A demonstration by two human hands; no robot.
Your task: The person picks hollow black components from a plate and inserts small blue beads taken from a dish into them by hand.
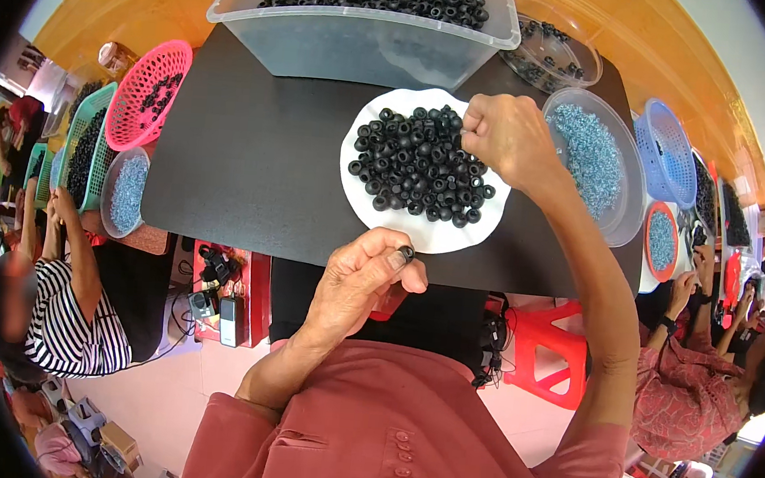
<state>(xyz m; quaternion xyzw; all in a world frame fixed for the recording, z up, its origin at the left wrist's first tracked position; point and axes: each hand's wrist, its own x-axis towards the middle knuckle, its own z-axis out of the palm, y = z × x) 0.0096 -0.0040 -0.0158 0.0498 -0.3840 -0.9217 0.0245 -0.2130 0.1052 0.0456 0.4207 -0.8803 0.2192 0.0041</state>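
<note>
A scalloped white plate (399, 229) lies on the dark table (254, 157), heaped with black round beads (416, 156) that have holes through them. My left hand (357, 282) is below the plate's near edge, pinching a single black bead (407, 253) between thumb and finger. Above the plate's right side, my right hand (512, 137) is closed with fingertips bent inward; whatever it grips is hidden or too small to name. Just right of that hand, a clear plastic bowl (633, 191) holds small pale-blue pieces (589, 156).
Behind the plate stands a large translucent tub (361, 53) of black beads, with a round clear container (589, 67) beside it. A pink basket (124, 115) is at left, a blue basket (668, 154) at right. Co-workers sit on both sides. A red stool (546, 351) stands below.
</note>
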